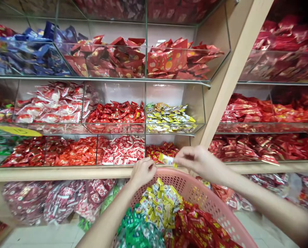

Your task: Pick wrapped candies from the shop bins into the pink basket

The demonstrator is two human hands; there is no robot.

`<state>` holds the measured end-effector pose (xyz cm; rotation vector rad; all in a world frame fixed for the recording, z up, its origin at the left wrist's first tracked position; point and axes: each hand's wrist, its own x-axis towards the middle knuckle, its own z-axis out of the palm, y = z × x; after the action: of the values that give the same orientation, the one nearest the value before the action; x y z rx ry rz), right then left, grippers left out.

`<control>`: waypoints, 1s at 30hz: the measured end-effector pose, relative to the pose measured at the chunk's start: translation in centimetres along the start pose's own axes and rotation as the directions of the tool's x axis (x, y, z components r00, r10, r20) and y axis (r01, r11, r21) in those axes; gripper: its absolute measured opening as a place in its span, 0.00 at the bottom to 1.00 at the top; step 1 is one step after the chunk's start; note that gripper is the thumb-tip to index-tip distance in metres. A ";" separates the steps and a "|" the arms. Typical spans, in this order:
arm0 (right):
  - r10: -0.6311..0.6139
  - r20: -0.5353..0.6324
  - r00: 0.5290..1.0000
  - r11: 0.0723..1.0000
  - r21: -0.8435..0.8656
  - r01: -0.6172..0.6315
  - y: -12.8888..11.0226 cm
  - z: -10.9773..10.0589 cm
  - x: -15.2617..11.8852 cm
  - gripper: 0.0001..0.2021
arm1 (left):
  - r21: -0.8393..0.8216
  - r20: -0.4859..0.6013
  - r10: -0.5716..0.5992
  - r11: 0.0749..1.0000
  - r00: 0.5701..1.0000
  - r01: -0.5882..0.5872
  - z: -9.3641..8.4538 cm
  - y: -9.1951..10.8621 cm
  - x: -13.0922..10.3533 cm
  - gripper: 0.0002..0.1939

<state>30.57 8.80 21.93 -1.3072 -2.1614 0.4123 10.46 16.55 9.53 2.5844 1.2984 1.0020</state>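
My right hand [199, 162] pinches a small yellow-and-white wrapped candy [167, 160] between thumb and fingertips, just above the far rim of a pink plastic basket [202, 196]. My left hand [142, 171] is closed at the basket's far left rim, its fingers curled over the edge and partly hidden. Inside the basket lie yellow-and-white candies [157, 203] in the middle. Green-wrapped candies [138, 229] fill the near left, and red-wrapped candies [200, 227] the right.
Behind the basket stands a wooden shelf [66, 174] with clear-walled bins. One bin holds yellow-and-white candies [169, 117]; red packets [117, 115] fill the bin beside it. A slanting wooden post [234, 72] rises at right. Bagged candy [27, 201] sits below the shelf.
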 end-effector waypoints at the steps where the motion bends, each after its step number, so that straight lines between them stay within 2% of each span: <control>1: 0.011 0.044 0.999 0.998 -0.063 -0.008 1.0 1.2 -0.5 0.14 | 0.005 -0.004 0.002 1.000 1.000 -0.002 0.0 0.0 0.0 0.08; 5: 0.006 0.183 0.983 0.938 -0.341 0.058 4.4 5.1 -1.3 0.13 | 0.006 -0.015 -0.008 1.000 1.000 0.008 0.0 0.1 -0.1 0.08; 9: 0.047 0.249 0.967 0.851 -0.518 0.092 5.7 6.9 -1.5 0.14 | -0.005 -0.014 -0.009 1.000 1.000 0.009 0.1 0.0 -0.2 0.08; 12: 0.056 0.253 0.966 0.828 -0.552 0.097 6.1 7.6 -1.7 0.13 | -0.008 -0.013 -0.009 1.000 1.000 0.009 0.0 -0.1 -0.1 0.08; 20: -0.035 0.212 0.977 0.781 -0.604 0.160 6.3 9.4 -2.0 0.13 | 0.000 -0.012 -0.012 1.000 1.000 0.012 0.1 0.0 -0.1 0.08; 23: -0.060 0.195 0.979 0.785 -0.596 0.167 5.8 9.1 -1.8 0.12 | 0.005 -0.010 -0.014 1.000 1.000 0.014 0.1 -0.1 -0.2 0.08; 25: -0.094 0.165 0.982 0.801 -0.574 0.173 5.1 8.2 -1.4 0.12 | 0.012 -0.011 -0.017 1.000 1.000 0.017 0.0 0.0 -0.2 0.08; 30: -0.229 0.020 0.973 0.857 -0.471 0.211 1.5 3.1 1.4 0.12 | 0.006 0.004 -0.019 1.000 1.000 0.019 -0.1 0.1 -0.2 0.08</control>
<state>29.23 10.83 19.08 -1.2679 -2.4370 -0.2496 10.37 16.30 9.54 2.5725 1.3243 0.9910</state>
